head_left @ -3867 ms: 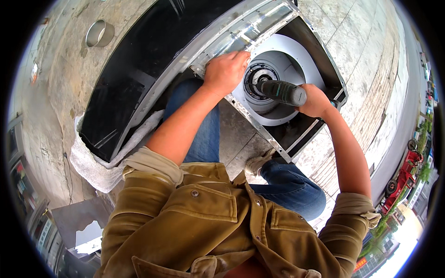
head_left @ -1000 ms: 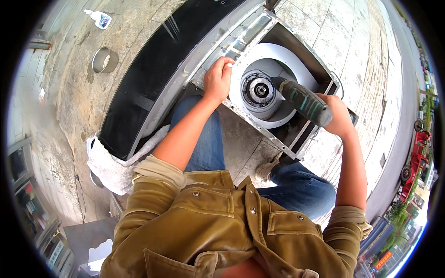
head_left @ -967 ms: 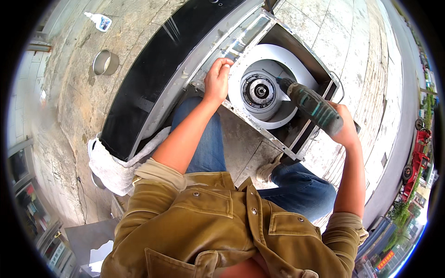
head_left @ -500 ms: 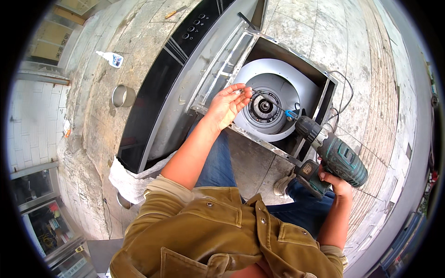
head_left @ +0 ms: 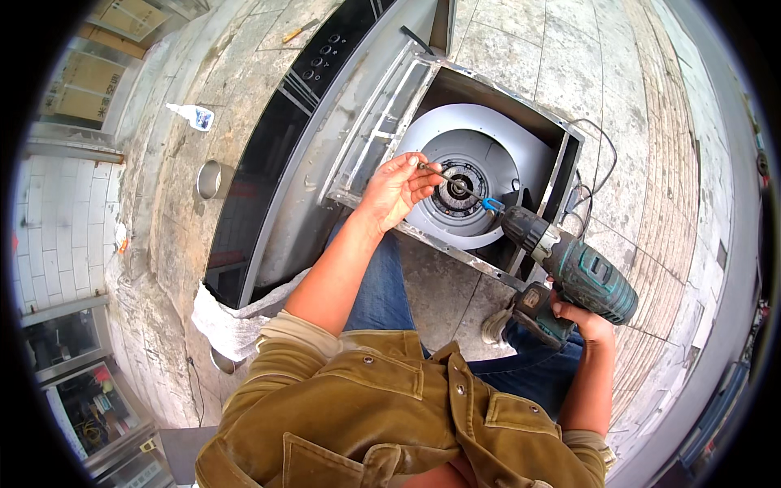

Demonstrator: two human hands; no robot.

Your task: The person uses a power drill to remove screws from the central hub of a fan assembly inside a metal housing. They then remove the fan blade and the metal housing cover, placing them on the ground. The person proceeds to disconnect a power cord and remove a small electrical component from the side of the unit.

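My right hand [head_left: 587, 322] is wrapped round the grip of a dark green and black cordless drill [head_left: 592, 276]. From its chuck a long thin bit [head_left: 455, 184] with a blue piece [head_left: 491, 205] on it reaches left across the fan housing. My left hand [head_left: 393, 189] is closed in a pinch at the bit's far tip; whatever small thing lies between those fingertips is too small to name. Below both hands a range hood lies on its back, its round grey fan housing [head_left: 431, 134] inside an open metal box [head_left: 521, 113]. A dark hub [head_left: 460, 186] shows at the housing's centre.
The hood's black glass panel [head_left: 259, 175] with knobs runs along the left, its near end on white cloth [head_left: 224, 325]. Farther left are a metal ring [head_left: 209, 179] and a white bottle [head_left: 195, 116]. A black cable [head_left: 612, 154] loops right of the box.
The drill has come slightly left, and its bit now reaches my left fingertips more plainly. My left hand keeps its pinch with little movement. The view has shifted slightly.
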